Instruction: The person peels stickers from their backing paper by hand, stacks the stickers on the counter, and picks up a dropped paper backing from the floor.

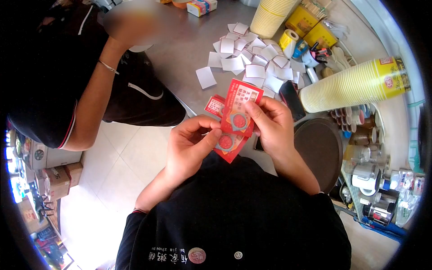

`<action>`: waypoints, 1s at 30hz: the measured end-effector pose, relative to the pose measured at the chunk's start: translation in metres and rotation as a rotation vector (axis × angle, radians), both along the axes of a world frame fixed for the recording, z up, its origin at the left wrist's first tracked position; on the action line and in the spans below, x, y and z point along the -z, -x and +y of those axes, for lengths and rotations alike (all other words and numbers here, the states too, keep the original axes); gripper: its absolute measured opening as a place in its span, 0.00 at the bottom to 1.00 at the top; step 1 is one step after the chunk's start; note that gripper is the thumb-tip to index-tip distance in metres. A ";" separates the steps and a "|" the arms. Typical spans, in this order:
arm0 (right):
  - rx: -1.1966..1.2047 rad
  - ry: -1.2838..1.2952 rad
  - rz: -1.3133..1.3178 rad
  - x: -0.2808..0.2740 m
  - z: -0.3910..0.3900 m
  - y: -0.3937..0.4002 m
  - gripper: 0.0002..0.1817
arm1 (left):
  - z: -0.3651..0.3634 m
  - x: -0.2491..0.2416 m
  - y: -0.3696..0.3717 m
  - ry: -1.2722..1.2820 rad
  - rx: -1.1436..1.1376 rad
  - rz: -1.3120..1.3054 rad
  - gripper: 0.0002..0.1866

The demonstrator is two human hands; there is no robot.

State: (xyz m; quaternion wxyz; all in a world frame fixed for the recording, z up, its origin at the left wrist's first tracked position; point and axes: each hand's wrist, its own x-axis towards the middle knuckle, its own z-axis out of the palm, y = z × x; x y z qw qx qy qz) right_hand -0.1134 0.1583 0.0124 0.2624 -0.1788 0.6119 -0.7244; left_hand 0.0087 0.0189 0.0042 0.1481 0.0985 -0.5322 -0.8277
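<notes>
Red printed cards with a bowl picture and white lettering are in both my hands, held in front of my chest. My left hand [193,141] pinches a lower red card [231,148] between thumb and fingers. Another red card [215,105] pokes out behind, near the left fingertips. With thumb on top, my right hand [270,121] grips the upper red card [238,96], which overlaps the lower one. Just beyond the hands, many small white cards [254,71] lie scattered face down on the metal table [189,54], some showing thin red edges.
Stacked paper cups [270,18] stand behind the cards; another cup stack [355,83] lies at the right. Beside it are a dark phone-like object [291,100] and a round brown stool seat [318,155]. A co-worker's arm [96,90] reaches in at left. A tissue pack [201,7] sits at the back.
</notes>
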 end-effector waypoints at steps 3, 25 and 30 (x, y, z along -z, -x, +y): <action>-0.020 -0.011 -0.071 0.005 -0.001 0.000 0.09 | 0.000 0.001 0.001 0.001 0.003 0.018 0.05; -0.180 -0.046 0.830 -0.019 -0.004 -0.014 0.08 | 0.000 -0.010 0.001 0.560 -0.134 0.010 0.03; -0.118 -0.110 0.466 -0.008 0.007 -0.004 0.03 | 0.000 -0.005 0.003 0.673 -0.136 0.039 0.04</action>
